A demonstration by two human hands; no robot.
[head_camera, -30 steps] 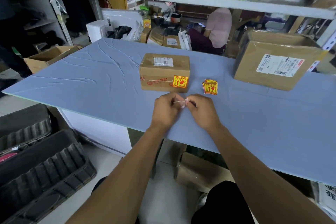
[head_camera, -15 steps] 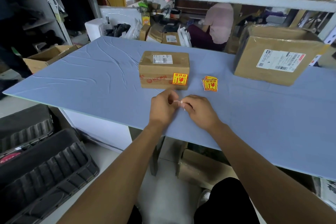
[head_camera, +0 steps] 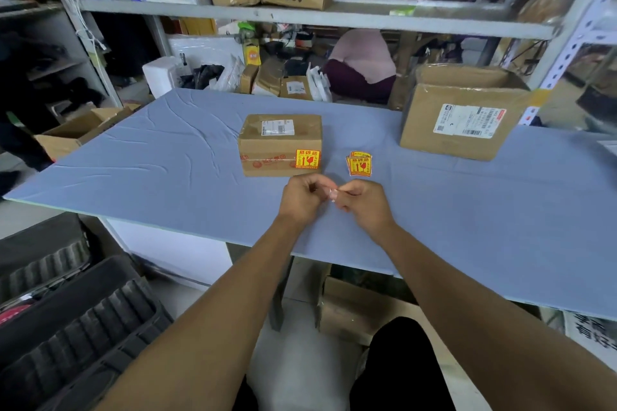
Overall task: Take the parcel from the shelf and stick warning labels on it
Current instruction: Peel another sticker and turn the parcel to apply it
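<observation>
- Near the front edge of the blue table (head_camera: 140, 157), just in front of the parcel (head_camera: 280, 145), both hands met over the tabletop.
- Left hand (head_camera: 302, 198) and right hand (head_camera: 362, 205) were each closed in a pinch on one small pale slip (head_camera: 333, 193) held between them; it was too small to tell whether this was a label being peeled or only its backing.
- The parcel stood flat on the table, untouched, with a white shipping slip on top and one yellow warning label (head_camera: 307, 158) already stuck on its front face, at the right end.
- Just right of the parcel lay a small stack of spare labels (head_camera: 359, 163), apart from it and from the hands.
- Well to the right of the parcel stood a larger carton (head_camera: 460, 117), no part of the job as far as could be judged.
- Judging by its build, the parcel looked light, stiff and taped shut, best steadied by its two short ends.
- A label looked thin, limp and tacky, likely to curl or stick to itself, so best taken by one corner.
</observation>
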